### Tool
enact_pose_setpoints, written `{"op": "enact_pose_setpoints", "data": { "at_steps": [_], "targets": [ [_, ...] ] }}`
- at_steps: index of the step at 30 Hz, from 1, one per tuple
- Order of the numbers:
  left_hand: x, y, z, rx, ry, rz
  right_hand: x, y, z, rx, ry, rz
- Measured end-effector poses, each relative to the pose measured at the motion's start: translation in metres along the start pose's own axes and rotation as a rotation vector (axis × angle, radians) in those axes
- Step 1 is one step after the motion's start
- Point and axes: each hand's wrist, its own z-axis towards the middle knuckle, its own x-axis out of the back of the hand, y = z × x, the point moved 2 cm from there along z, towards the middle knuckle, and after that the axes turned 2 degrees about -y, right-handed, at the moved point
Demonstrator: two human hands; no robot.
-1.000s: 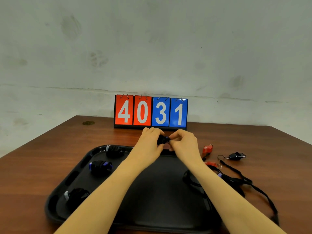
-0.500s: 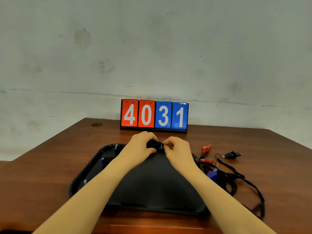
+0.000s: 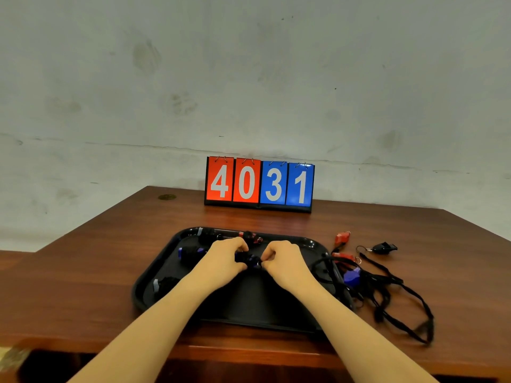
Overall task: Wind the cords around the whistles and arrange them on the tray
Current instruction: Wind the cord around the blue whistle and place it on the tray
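Since a second ago both hands have come down from above the tray's far rim to just over its middle, and a wound red whistle now shows at the far rim where they had hidden it.

Nearest, the black tray (image 3: 154, 297) lies on the brown tabletop (image 3: 83, 272), with both forearms reaching over its near edge. A wound whistle with a white end (image 3: 163, 284) sits near the tray's left front corner. At the middle, the left hand (image 3: 224, 258) and the right hand (image 3: 284, 261) meet around a blue whistle wound in black cord (image 3: 250, 259); the left grip is curled round its left end, and the right grip pinches its right end between thumb and forefinger. Whether the whistle touches the tray floor cannot be told.

Just left of the left hand lies a wound blue whistle (image 3: 189, 252). Farther back, along the far rim, rest a wound black whistle (image 3: 206, 234) and the wound red whistle (image 3: 250, 237).

To the right of the tray a tangle of black cords (image 3: 401, 297) spreads over the tabletop, with an unwound blue whistle (image 3: 351, 276) and a red whistle (image 3: 343, 256) in it. Beyond are another red whistle (image 3: 342, 237) and an unwound black whistle (image 3: 384, 247).

At the far edge stands a flip scoreboard (image 3: 260, 185) reading 4031.
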Motion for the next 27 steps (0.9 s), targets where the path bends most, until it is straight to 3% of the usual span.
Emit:
{"op": "enact_pose_setpoints", "data": {
  "at_steps": [13,20,27],
  "targets": [
    [-0.006,0.003,0.001,0.048,-0.007,0.08,0.005,0.004,0.001,0.071,-0.069,0.042],
    [-0.001,0.031,-0.004,-0.045,0.112,0.171,0.031,0.018,-0.011,0.072,0.085,0.077],
    [-0.025,0.074,0.004,-0.114,-0.028,-0.003,0.068,0.058,-0.016,-0.014,0.214,-0.023]
  ]
}}
